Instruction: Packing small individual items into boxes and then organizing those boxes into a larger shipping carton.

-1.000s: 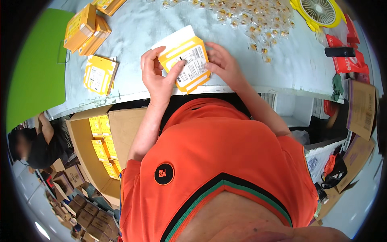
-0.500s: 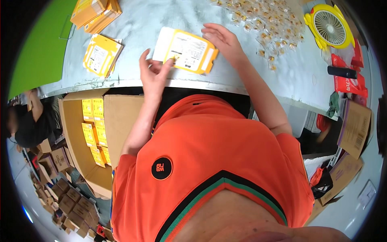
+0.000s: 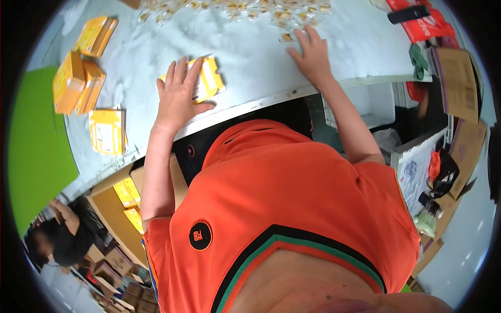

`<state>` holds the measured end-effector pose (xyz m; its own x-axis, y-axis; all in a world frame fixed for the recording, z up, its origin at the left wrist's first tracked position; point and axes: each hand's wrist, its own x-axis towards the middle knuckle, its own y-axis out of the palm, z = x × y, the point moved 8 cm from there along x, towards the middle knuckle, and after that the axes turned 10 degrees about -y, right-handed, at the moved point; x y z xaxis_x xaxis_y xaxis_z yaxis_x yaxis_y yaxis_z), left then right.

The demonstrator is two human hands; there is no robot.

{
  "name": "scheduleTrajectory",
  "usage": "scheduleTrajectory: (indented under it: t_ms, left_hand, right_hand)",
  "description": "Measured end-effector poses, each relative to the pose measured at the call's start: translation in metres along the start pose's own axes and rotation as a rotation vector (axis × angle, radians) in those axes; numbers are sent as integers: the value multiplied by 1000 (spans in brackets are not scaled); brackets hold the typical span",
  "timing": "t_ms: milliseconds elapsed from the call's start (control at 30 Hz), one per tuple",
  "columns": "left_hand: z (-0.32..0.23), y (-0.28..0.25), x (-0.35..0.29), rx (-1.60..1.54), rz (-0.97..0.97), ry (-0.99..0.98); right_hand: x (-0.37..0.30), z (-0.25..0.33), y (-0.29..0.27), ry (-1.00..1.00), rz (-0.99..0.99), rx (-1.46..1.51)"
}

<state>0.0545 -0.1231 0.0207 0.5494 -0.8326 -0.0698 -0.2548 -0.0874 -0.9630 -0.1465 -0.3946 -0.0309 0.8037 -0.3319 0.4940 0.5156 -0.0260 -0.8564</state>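
Observation:
Under my left hand (image 3: 178, 96) lies a flat yellow and white carton (image 3: 210, 81) on the pale worktable (image 3: 250, 57). The fingers of this hand are spread over the carton, and its thumb sticks out to the right; part of the carton is hidden beneath it. Farther right, my right hand (image 3: 314, 56) reaches across the table with its fingers apart and nothing in them. Its fingertips are close to small clear packets (image 3: 286, 37) with yellow-brown contents, which are scattered along the far side of the table.
Stacks of yellow cartons (image 3: 69, 82) and a lower pile of flat ones (image 3: 107, 131) sit at the left. Below the table edge stands an open cardboard box (image 3: 112, 208) holding yellow boxes. Red plastic bags (image 3: 425, 26) lie far right. Another person (image 3: 65, 235) is at lower left.
My right hand has left the carton and moved right toward the packets. The left hand now lies spread over the carton. The view has turned, and the yellow fan has gone out of it.

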Motion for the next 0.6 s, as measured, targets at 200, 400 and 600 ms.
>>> scheduleTrajectory:
  t_ms: [200, 400, 600]
  left_hand:
    - [23, 5, 13, 56, 130, -75]
    - [59, -3, -14, -2, 183, -222]
    - [66, -2, -23, -22, 145, -142]
  right_hand:
    - [26, 77, 17, -55, -59, 422]
    - [26, 39, 23, 188, -251, 825]
    - [21, 33, 23, 206, -208, 851]
